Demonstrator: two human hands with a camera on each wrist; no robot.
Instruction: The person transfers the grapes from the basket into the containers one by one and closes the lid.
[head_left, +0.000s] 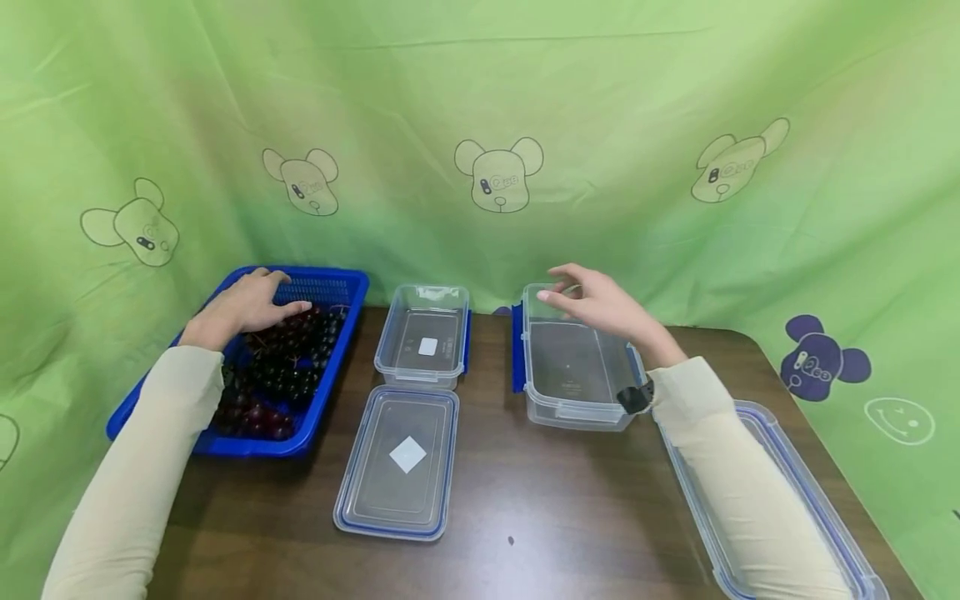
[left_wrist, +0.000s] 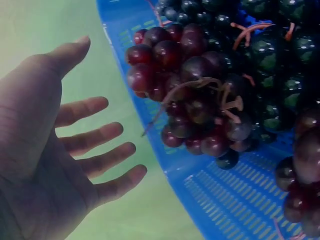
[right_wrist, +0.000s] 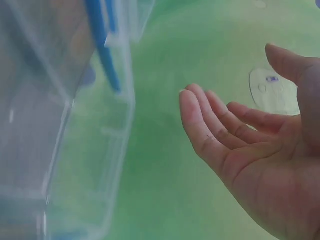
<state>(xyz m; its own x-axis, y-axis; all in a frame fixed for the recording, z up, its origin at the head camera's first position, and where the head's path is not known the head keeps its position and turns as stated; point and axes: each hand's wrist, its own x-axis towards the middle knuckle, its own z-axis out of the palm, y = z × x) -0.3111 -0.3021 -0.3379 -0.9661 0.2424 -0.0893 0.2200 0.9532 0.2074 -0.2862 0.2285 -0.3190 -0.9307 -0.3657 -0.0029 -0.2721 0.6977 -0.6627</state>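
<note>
In the head view my left hand [head_left: 251,304] is over the far left part of a blue basket [head_left: 348,333] holding bunches of grapes [head_left: 288,371], some dark red, some near black. The left wrist view shows that hand's fingers spread, nothing in them, beside a cluster of red grapes [left_wrist: 170,60]. My right hand [head_left: 596,302] hovers over the far end of a larger clear plastic container [head_left: 577,412] with a blue side clip. Its fingers are loosely bent and hold nothing, as the right wrist view also shows, with the container wall [right_wrist: 120,150] to the left.
A smaller clear container [head_left: 420,375] stands between basket and larger container, its lid [head_left: 393,500] lying in front. A larger lid [head_left: 690,483] lies at the right, partly under my right forearm. A green curtain [head_left: 480,83] hangs behind the brown table [head_left: 540,517].
</note>
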